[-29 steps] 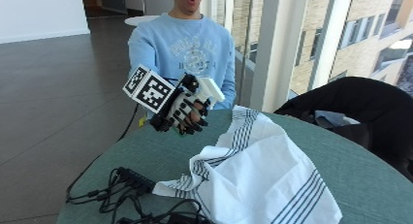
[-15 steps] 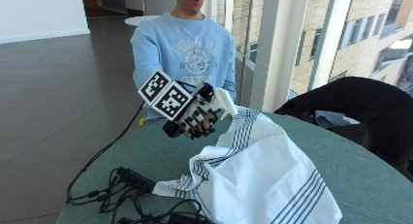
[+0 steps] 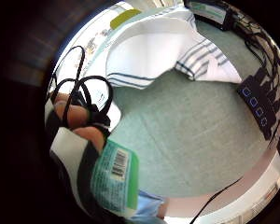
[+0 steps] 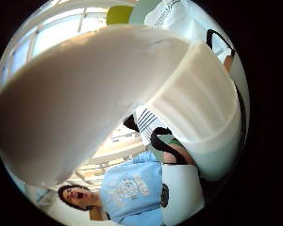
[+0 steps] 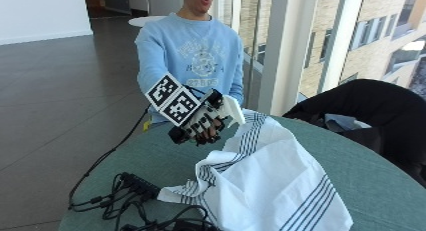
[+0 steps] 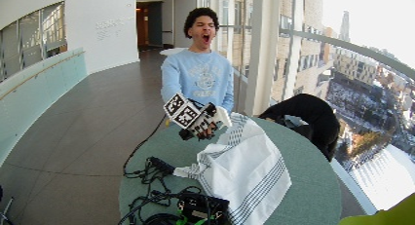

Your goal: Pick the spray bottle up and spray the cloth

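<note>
Bottle in grip: right hand [image 5: 200, 122] fingers curled round spray bottle [image 5: 229, 110], has drifted toward the 3 o'clock side and sits at the near edge of cloth [image 5: 266, 186] on counter [image 5: 373, 181]. Nozzle now in range; spraying looks next.

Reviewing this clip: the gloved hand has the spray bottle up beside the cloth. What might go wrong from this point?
1. The power strip and cables lie on the table right beside the cloth; stray mist could wet them.
2. The right hand holds the spray bottle in the air at the cloth's raised edge, and the nozzle's direction is not visible; the spray may miss the cloth and land on the table.
</note>
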